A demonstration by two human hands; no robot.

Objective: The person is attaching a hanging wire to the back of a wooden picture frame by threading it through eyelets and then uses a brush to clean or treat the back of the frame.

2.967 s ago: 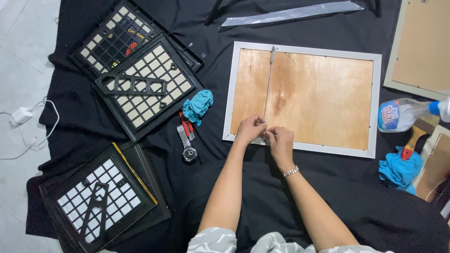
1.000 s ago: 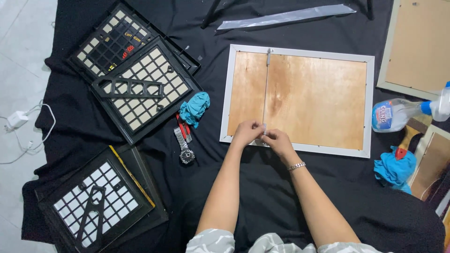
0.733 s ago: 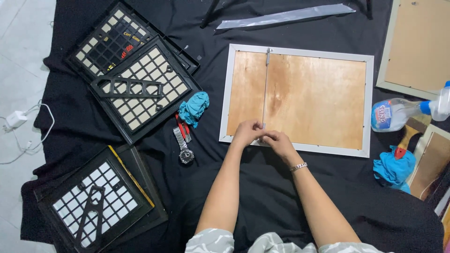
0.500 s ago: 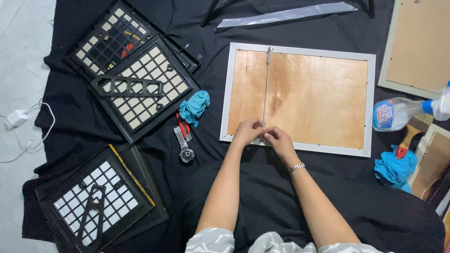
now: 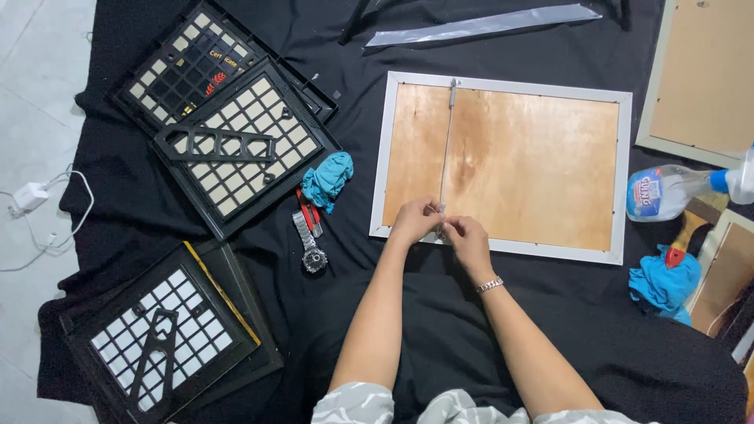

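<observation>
1. Down at the near edge of the white picture frame (image 5: 378, 157), both hands meeting: left hand (image 5: 415, 221) and right hand (image 5: 465, 238) side by side, fingertips almost touching.
2. Fingers of each curled narrow, pinching at something small and metallic at the lower end of the thin wire (image 5: 446, 149); what exactly sits between them too small to tell.
3. Frame lying face down on the black cloth (image 5: 440, 330), brown backing board (image 5: 534, 165) up, wire running straight from a small fitting at the far rail down to the hands.
4. Silver bracelet (image 5: 490, 284) on the right wrist.
5. Left of the frame, well apart from the hands: crumpled blue rag (image 5: 327, 179), wristwatch (image 5: 309, 245) and red-handled pliers (image 5: 307, 215) just beside it.
6. Further left, stacked black gridded frame backs (image 5: 236, 149), another black gridded back (image 5: 161, 345) nearer the body.
7. On the right, spray bottle (image 5: 675, 191) lying on its side, a second blue rag (image 5: 664, 283) below it, more wooden-backed frames (image 5: 699, 71) at the edge.
8. Long grey strip (image 5: 487, 23) across the top of the cloth; white charger (image 5: 30, 196) on the floor at far left.
</observation>
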